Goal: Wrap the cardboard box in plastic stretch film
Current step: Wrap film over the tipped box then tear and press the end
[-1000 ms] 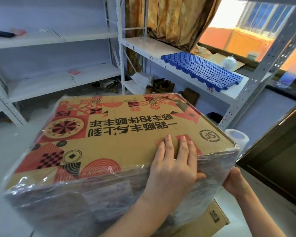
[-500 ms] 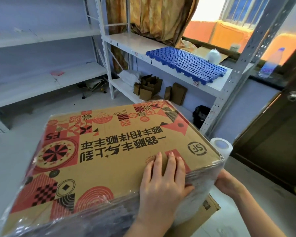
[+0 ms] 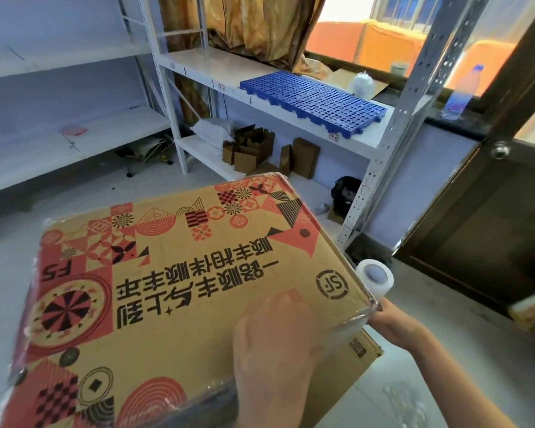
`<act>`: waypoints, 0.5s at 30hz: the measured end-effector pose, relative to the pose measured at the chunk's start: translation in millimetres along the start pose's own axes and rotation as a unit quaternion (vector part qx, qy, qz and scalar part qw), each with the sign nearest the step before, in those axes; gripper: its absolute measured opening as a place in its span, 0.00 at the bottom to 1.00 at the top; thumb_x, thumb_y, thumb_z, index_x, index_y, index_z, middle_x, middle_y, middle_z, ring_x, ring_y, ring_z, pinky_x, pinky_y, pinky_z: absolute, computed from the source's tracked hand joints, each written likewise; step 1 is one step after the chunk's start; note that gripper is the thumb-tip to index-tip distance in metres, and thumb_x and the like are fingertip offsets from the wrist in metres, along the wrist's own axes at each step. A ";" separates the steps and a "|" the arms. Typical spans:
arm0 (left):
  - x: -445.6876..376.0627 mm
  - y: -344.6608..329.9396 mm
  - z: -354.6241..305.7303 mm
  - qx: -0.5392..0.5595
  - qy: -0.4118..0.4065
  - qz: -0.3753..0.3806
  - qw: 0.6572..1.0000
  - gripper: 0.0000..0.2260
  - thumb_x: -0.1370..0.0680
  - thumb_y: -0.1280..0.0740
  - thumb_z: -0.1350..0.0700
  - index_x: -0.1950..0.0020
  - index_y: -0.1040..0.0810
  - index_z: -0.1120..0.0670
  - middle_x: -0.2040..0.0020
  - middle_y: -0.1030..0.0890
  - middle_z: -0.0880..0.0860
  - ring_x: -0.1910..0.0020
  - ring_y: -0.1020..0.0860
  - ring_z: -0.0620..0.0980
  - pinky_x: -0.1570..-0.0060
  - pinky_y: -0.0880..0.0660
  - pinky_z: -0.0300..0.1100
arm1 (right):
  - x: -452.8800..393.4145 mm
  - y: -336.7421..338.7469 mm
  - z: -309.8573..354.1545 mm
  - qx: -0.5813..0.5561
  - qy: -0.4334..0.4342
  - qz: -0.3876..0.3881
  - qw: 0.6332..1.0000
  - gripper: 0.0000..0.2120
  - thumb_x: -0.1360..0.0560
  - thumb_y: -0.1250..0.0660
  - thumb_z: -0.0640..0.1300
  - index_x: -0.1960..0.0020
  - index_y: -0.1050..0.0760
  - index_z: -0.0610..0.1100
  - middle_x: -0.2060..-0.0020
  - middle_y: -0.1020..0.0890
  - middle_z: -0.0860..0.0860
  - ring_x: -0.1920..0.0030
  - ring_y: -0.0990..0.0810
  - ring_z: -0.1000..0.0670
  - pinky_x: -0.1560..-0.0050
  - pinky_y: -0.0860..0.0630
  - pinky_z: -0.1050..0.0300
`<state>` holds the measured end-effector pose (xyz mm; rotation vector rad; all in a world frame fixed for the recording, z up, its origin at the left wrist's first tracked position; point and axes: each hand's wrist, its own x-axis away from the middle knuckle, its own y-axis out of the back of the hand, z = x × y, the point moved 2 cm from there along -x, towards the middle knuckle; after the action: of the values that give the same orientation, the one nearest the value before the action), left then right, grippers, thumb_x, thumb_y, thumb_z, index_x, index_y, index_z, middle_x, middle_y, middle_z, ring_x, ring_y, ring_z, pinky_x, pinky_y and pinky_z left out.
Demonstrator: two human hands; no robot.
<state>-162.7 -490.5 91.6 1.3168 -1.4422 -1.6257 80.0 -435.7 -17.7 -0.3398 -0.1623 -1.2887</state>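
Your left hand point(image 3: 278, 350) lay flat on the printed top of the cardboard box point(image 3: 179, 304), fingers straight and close together, pressing down near the box's right front corner; the hand was blurred, so the fingertips could not be made out singly. Your right hand point(image 3: 396, 325) sat just off that same corner, below the box's right edge, and gripped the lower part of the stretch film roll point(image 3: 374, 278). How its fingers curled round the roll was mostly hidden by the box corner. The roll stood upright, touching the box's right edge, its open white core end facing up.

The box filled the lower left of the view, tilted, with its red and black patterned top toward you and the black lettering upside down from where you stood. Clear stretch film point(image 3: 357, 316) already clung along its edges and its near side, shiny at the right front corner. Beneath the box's right front corner a second brown carton point(image 3: 352, 366) stuck out.

Beyond, a white metal shelf unit point(image 3: 393, 143) carried a blue perforated plastic panel point(image 3: 315, 103), with small brown cartons point(image 3: 250, 149) on the shelf below. A plastic bottle point(image 3: 460, 91) stood on the window ledge, and a dark wooden door point(image 3: 491, 227) was at the right.
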 end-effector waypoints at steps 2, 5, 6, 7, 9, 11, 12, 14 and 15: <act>-1.0 1.9 -7.2 -0.003 0.007 0.036 0.999 0.31 0.53 0.18 0.43 0.55 0.18 0.55 0.56 0.18 0.57 0.56 0.19 0.59 0.58 0.22 0.54 | 5.4 0.1 11.3 0.053 0.019 -0.010 0.998 0.34 0.41 0.22 0.43 0.38 0.30 0.39 0.45 0.19 0.43 0.42 0.21 0.43 0.46 0.23 0.55; -4.1 -1.3 -26.0 -0.003 -0.004 0.054 0.999 0.36 0.55 0.16 0.50 0.51 0.22 0.60 0.52 0.18 0.61 0.51 0.19 0.60 0.53 0.22 0.55 | 12.5 -0.9 29.8 0.117 0.055 -0.015 0.991 0.27 0.38 0.23 0.39 0.41 0.26 0.44 0.47 0.18 0.48 0.44 0.20 0.47 0.49 0.23 0.61; -7.0 -3.1 -33.6 -0.003 -0.020 0.045 0.999 0.37 0.54 0.17 0.52 0.48 0.23 0.61 0.49 0.18 0.61 0.48 0.19 0.60 0.50 0.23 0.55 | 13.4 -1.8 32.9 0.120 0.068 -0.015 0.990 0.27 0.37 0.23 0.36 0.39 0.27 0.45 0.46 0.18 0.48 0.43 0.20 0.47 0.48 0.23 0.61; -10.7 -5.2 -42.3 0.000 -0.043 0.033 0.999 0.37 0.51 0.18 0.52 0.45 0.23 0.60 0.46 0.19 0.60 0.45 0.20 0.58 0.48 0.23 0.54 | 14.5 -2.6 33.5 0.118 0.079 -0.015 0.990 0.30 0.36 0.24 0.33 0.37 0.29 0.45 0.44 0.20 0.47 0.41 0.21 0.47 0.47 0.23 0.60; -21.6 -8.5 -63.0 0.020 -0.101 0.011 0.995 0.34 0.46 0.21 0.50 0.42 0.20 0.59 0.42 0.19 0.57 0.41 0.22 0.55 0.43 0.24 0.50 | 17.1 -1.6 30.6 0.116 0.086 -0.029 0.989 0.33 0.35 0.27 0.29 0.35 0.32 0.45 0.44 0.20 0.48 0.42 0.21 0.48 0.46 0.23 0.59; -34.7 -11.4 -83.0 0.045 -0.146 0.016 0.988 0.30 0.41 0.24 0.46 0.41 0.20 0.57 0.40 0.20 0.55 0.37 0.24 0.53 0.40 0.26 0.48 | 21.7 -1.0 29.5 0.123 0.089 -0.051 0.987 0.28 0.33 0.29 0.28 0.38 0.29 0.46 0.49 0.18 0.50 0.46 0.19 0.50 0.50 0.22 0.60; -41.0 -13.6 -90.0 0.052 -0.157 0.020 0.986 0.28 0.38 0.25 0.45 0.42 0.19 0.56 0.41 0.20 0.53 0.37 0.24 0.52 0.38 0.27 0.47 | 23.6 -0.7 30.0 0.131 0.096 -0.059 0.985 0.25 0.32 0.30 0.27 0.40 0.28 0.46 0.50 0.18 0.51 0.47 0.19 0.50 0.51 0.22 0.61; -51.0 -18.9 -95.9 0.058 -0.157 0.028 0.986 0.24 0.35 0.26 0.43 0.44 0.19 0.54 0.45 0.18 0.50 0.41 0.22 0.49 0.39 0.27 0.45 | 24.4 0.6 31.9 0.150 0.118 -0.072 0.979 0.25 0.32 0.29 0.28 0.40 0.27 0.47 0.49 0.19 0.49 0.46 0.20 0.48 0.49 0.22 0.59; -54.4 -21.7 -95.4 0.061 -0.149 0.031 0.986 0.23 0.35 0.25 0.42 0.45 0.19 0.53 0.48 0.18 0.49 0.43 0.21 0.48 0.41 0.25 0.45 | 24.3 1.7 32.8 0.153 0.121 -0.076 0.978 0.26 0.34 0.28 0.28 0.40 0.27 0.47 0.49 0.19 0.48 0.46 0.20 0.46 0.48 0.21 0.55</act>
<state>-52.4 -471.7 93.7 1.1146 -1.7663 -1.7718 90.6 -446.4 20.3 0.0956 -0.1780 -1.4207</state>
